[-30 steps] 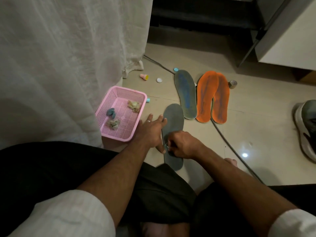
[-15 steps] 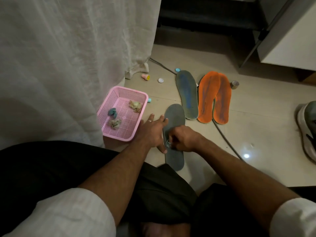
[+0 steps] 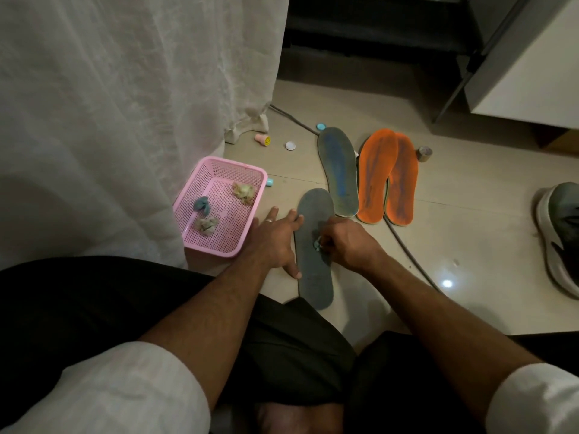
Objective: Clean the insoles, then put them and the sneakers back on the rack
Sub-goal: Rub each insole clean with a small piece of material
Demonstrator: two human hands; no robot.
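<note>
Pale floor tiles (image 3: 470, 245) carried everything: a grey insole (image 3: 313, 277) lay near, a second grey insole (image 3: 338, 170) and two orange insoles (image 3: 388, 177) further off, a sneaker (image 3: 560, 233) at far right. Flat-fingered, the left hand (image 3: 275, 236) braced the near insole while the right hand (image 3: 347, 242) clenched a small wad (image 3: 317, 244). Since a moment ago that wad had crept from the edge toward the middle, so wiping was probably underway.

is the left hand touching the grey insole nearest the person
Touching. The head view shows the left hand spread flat on the floor, its fingers lying against the left edge of the dark grey foam insole, no gap between them.
</note>
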